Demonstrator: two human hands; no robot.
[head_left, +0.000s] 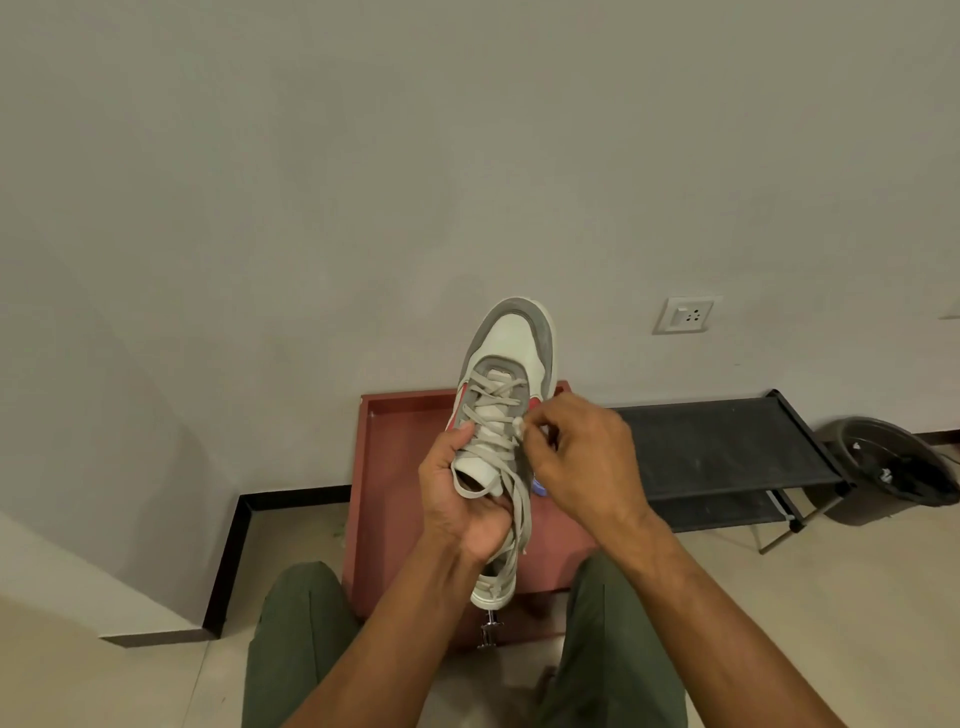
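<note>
My left hand (457, 499) wraps the sneaker (506, 405) to steady it, toe up. My right hand (576, 457) pinches the lace (498, 447) at an eyelet, fingertips clamped for threading.

Olive-green trousers (291, 639), seam stitched down each leg; above the trousers, bare forearms (410, 623), left hand (457, 499) and right hand (582, 457).

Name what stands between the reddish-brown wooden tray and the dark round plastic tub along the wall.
The head view shows a low black rack with fabric shelves between the reddish-brown tray and the dark round tub.
</note>
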